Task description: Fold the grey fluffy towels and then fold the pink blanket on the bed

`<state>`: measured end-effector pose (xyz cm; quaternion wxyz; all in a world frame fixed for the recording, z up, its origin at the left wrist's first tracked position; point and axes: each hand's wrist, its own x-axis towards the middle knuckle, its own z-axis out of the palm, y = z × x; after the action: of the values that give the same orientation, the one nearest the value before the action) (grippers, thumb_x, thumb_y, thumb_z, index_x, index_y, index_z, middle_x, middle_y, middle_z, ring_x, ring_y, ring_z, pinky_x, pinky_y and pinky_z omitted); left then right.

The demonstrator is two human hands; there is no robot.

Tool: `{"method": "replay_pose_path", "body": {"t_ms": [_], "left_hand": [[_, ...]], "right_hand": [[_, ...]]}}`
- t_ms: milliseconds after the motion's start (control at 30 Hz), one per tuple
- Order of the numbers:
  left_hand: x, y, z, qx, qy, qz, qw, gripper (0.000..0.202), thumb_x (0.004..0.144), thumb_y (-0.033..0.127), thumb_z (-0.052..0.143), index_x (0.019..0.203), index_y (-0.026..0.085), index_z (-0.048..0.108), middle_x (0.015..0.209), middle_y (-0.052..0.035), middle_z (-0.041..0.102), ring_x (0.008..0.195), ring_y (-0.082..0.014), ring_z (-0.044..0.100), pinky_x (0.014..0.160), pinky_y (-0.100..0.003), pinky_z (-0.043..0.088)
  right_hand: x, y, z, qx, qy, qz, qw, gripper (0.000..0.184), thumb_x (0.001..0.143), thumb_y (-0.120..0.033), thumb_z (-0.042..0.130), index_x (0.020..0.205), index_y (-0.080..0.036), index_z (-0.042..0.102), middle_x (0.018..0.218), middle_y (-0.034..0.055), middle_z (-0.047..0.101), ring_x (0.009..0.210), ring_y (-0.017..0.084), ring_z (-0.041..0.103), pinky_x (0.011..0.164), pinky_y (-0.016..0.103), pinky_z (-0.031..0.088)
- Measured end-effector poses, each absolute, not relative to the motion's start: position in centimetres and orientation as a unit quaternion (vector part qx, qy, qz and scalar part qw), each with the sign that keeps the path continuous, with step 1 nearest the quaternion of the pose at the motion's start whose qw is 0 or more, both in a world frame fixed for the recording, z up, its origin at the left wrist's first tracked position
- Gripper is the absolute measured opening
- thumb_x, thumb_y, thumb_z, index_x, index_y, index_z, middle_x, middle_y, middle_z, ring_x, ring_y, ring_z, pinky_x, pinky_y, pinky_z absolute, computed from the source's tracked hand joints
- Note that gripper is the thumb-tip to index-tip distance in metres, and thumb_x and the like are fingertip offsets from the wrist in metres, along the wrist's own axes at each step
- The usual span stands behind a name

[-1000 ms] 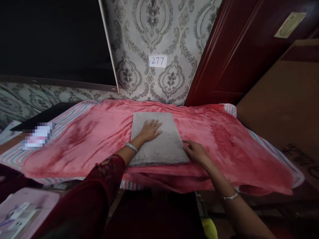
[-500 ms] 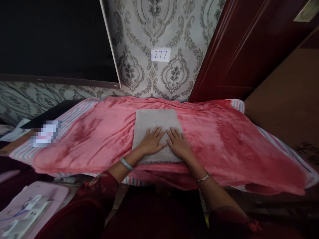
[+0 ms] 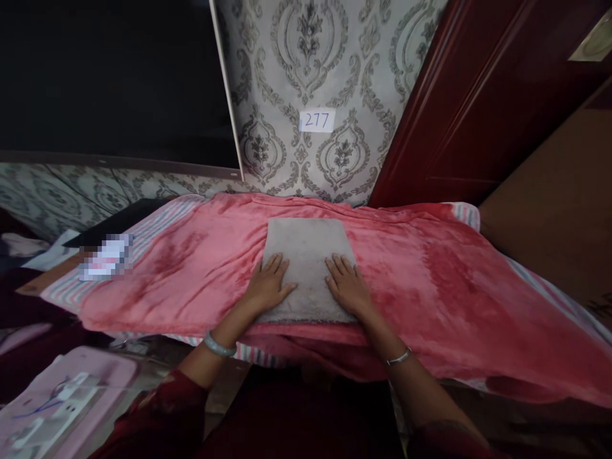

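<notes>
A grey, plush-looking rectangular cloth (image 3: 308, 268) lies flat on a pink blanket (image 3: 191, 274) that covers the table. My left hand (image 3: 268, 284) rests palm down across the cloth's left edge, thumb stretched out over the grey surface. On the opposite side, my right hand (image 3: 348, 284) lies flat on the cloth near its right edge, fingers pointing away from me. Both hands have their fingers extended and grip nothing. The underside of the cloth is hidden.
A blurred white and pink item (image 3: 108, 257) sits on the blanket's striped border at left. Behind are a dark screen (image 3: 115, 83) and a wall label (image 3: 317, 120). A pink plastic piece (image 3: 90, 376) is low at left; a brown cardboard panel (image 3: 554, 210) stands at right.
My hands have moved apart, from the middle of the grey cloth out to its left and right edges. The whole view has shifted slightly.
</notes>
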<state>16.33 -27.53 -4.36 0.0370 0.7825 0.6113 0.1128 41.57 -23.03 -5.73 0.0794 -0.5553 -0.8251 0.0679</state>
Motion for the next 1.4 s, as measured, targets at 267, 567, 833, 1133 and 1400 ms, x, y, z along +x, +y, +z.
{"method": "replay_pose_path", "body": {"t_ms": [267,567,833,1133,1400], "left_hand": [[19.1,-31.2,-4.5,0.843,0.522,0.118,0.052,0.069,0.096,0.056,0.050,0.157,0.024,0.039,0.165,-0.0159,0.032,0.153,-0.0350,0.027,0.123,-0.061,0.021],[19.1,-31.5,-6.2,0.847,0.515,0.134,0.025,0.067,0.094,0.050,0.059,0.156,0.038,0.038,0.167,-0.0111,0.029,0.153,-0.0386,0.026,0.120,-0.067,0.024],[19.1,-31.7,-6.5,0.846,0.513,0.144,0.000,0.074,0.091,0.047,0.065,0.157,0.042,0.033,0.168,-0.0085,0.027,0.153,-0.0367,0.027,0.120,-0.065,0.026],[19.2,-32.0,-6.2,0.844,0.510,0.166,-0.007,0.071,0.089,0.045,0.068,0.154,0.038,0.040,0.165,-0.0076,0.033,0.152,-0.0357,0.030,0.120,-0.063,0.027],[17.7,-33.3,-6.5,0.829,0.529,0.178,-0.034,0.061,0.093,0.041,0.062,0.151,0.027,0.047,0.157,-0.0109,0.047,0.148,-0.0332,0.038,0.122,-0.061,0.027]], "right_hand": [[38.6,-20.3,-3.3,-0.413,-0.902,0.100,0.073,0.056,0.105,-0.039,0.030,0.160,-0.030,0.033,0.168,0.0050,0.024,0.157,0.025,0.014,0.124,0.053,0.016],[38.6,-9.6,-3.6,-0.412,-0.908,0.067,0.020,0.060,0.105,-0.054,0.029,0.161,-0.034,0.027,0.170,0.0031,0.019,0.157,0.028,0.014,0.124,0.055,0.015],[39.2,-3.6,-4.5,-0.536,-0.837,0.103,0.036,0.062,0.105,-0.054,0.025,0.163,-0.031,0.023,0.170,0.0044,0.016,0.157,0.028,0.013,0.123,0.052,0.020],[38.4,-5.1,-2.9,-0.558,-0.824,0.090,0.033,0.061,0.106,-0.049,0.027,0.163,-0.026,0.025,0.170,0.0084,0.013,0.156,0.034,0.012,0.121,0.063,0.018],[30.9,-14.0,-2.6,-0.184,-0.979,0.082,0.040,0.053,0.106,-0.046,0.033,0.158,-0.039,0.033,0.168,-0.0003,0.026,0.157,0.023,0.010,0.124,0.056,0.008]]}}
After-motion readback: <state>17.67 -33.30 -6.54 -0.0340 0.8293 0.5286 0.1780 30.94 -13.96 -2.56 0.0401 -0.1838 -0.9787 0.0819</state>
